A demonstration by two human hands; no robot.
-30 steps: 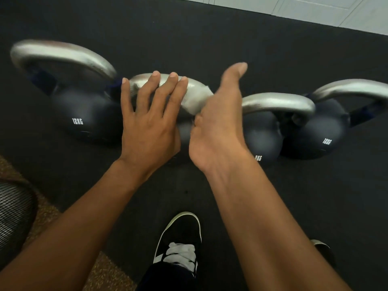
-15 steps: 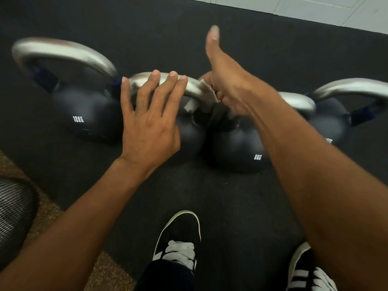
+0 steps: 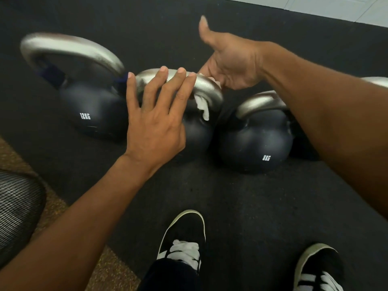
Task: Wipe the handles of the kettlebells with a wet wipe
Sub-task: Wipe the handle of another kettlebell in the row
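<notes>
Dark blue kettlebells with silver handles stand in a row on the black mat. My left hand (image 3: 155,120) rests flat, fingers spread, on the handle of the middle kettlebell (image 3: 195,131). My right hand (image 3: 228,61) reaches behind that handle's right end, thumb up, gripping a white wet wipe (image 3: 202,105) whose end hangs through the handle's loop. To the left stands a 12KG kettlebell (image 3: 92,114) with a larger handle. On the right an 8KG kettlebell (image 3: 256,141) sits partly under my right forearm. Another handle (image 3: 378,81) shows at the right edge.
My two black shoes (image 3: 184,240) with white laces stand on the black rubber mat (image 3: 241,202) near the bottom. A dark mesh object (image 3: 16,206) sits at the left edge on brown speckled flooring (image 3: 54,208). White tiles (image 3: 336,7) border the mat at the top right.
My right hand turned over and moved from the front of the middle handle to behind its right end, drawing the wipe around and under it. My left hand stayed on the handle.
</notes>
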